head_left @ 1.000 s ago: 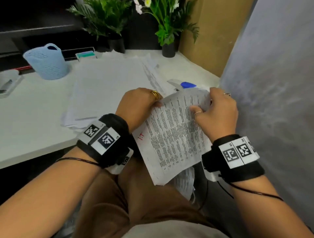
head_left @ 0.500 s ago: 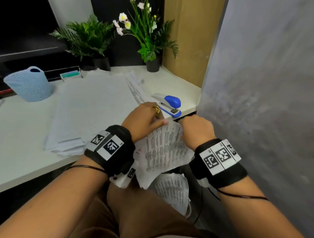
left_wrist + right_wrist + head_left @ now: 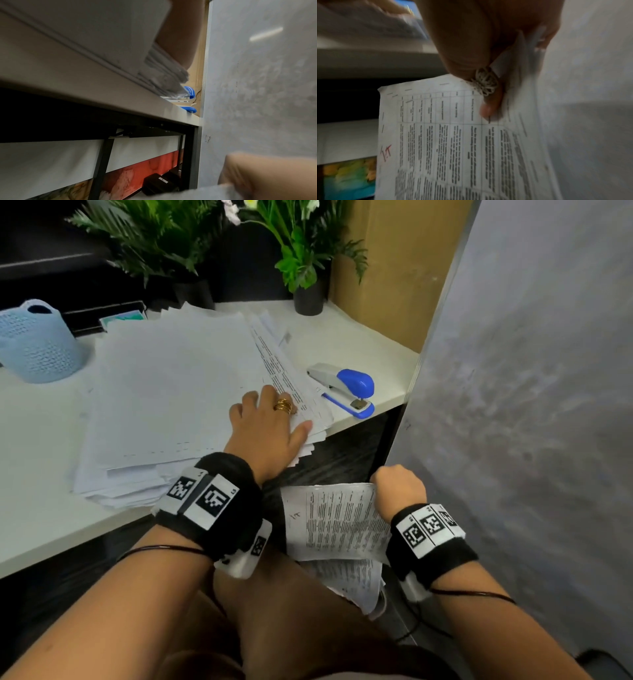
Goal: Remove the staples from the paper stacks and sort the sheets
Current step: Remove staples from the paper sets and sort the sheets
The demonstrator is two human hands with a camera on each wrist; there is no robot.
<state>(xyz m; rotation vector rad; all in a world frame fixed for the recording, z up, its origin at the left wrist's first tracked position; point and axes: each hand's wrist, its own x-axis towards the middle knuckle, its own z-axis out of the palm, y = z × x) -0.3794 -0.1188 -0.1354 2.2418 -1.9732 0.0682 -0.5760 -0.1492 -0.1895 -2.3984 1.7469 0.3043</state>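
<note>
Left hand (image 3: 265, 428) lies flat on the desk pile (image 3: 171, 392); right hand (image 3: 399, 489) pinches printed sheets (image 3: 334, 523). Advise pinning the pile while adding sheets.

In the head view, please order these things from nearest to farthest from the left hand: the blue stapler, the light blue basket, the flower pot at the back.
From the left hand, which rests on the paper pile:
1. The blue stapler, just to its right near the desk edge.
2. The flower pot, farther back and to the right.
3. The light blue basket, far to the left on the desk.
</note>
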